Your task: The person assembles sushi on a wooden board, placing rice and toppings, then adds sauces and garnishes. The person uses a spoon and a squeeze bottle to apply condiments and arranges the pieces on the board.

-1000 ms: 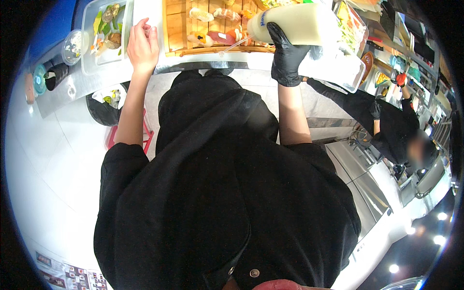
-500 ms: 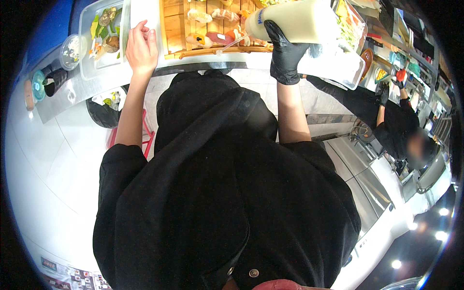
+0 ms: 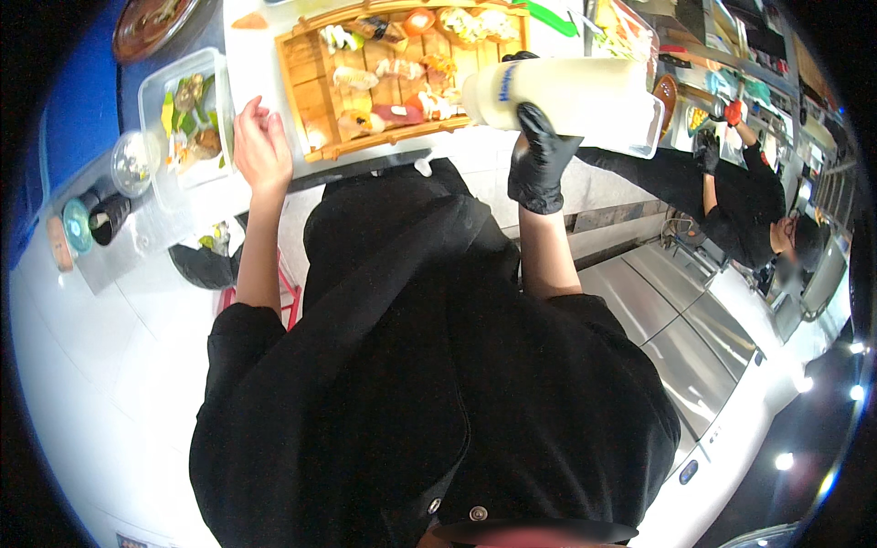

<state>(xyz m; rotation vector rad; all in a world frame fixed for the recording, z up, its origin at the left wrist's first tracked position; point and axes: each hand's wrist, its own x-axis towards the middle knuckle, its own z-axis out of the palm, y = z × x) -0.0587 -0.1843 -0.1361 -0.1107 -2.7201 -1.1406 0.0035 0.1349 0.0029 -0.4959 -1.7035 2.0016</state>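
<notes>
My right hand (image 3: 539, 164), in a black glove, grips a large squeeze bottle (image 3: 585, 96) of pale cream sauce. The bottle lies nearly sideways, its narrower end pointing left over the right side of a wooden serving tray (image 3: 315, 100). Rows of sushi pieces (image 3: 399, 114) rest on the slatted tray, some topped with fish and some with sauce. My bare left hand (image 3: 263, 146) is held open with loosely bent fingers, near the tray's left edge and holding nothing. The bottle hides part of the tray's right end.
Left of my left hand stands a clear plastic tub (image 3: 155, 137) with leaves and mushroom-like pieces. A round clear cup (image 3: 134, 164) is beside it. A green-handled tool (image 3: 548, 16) lies beyond the tray. At the right, a co-worker (image 3: 740, 196) in black handles food.
The view has shifted, so more of the tray and sushi shows. The bottle stays in my right hand and its tip sits farther right against the tray. My left hand remains open.
</notes>
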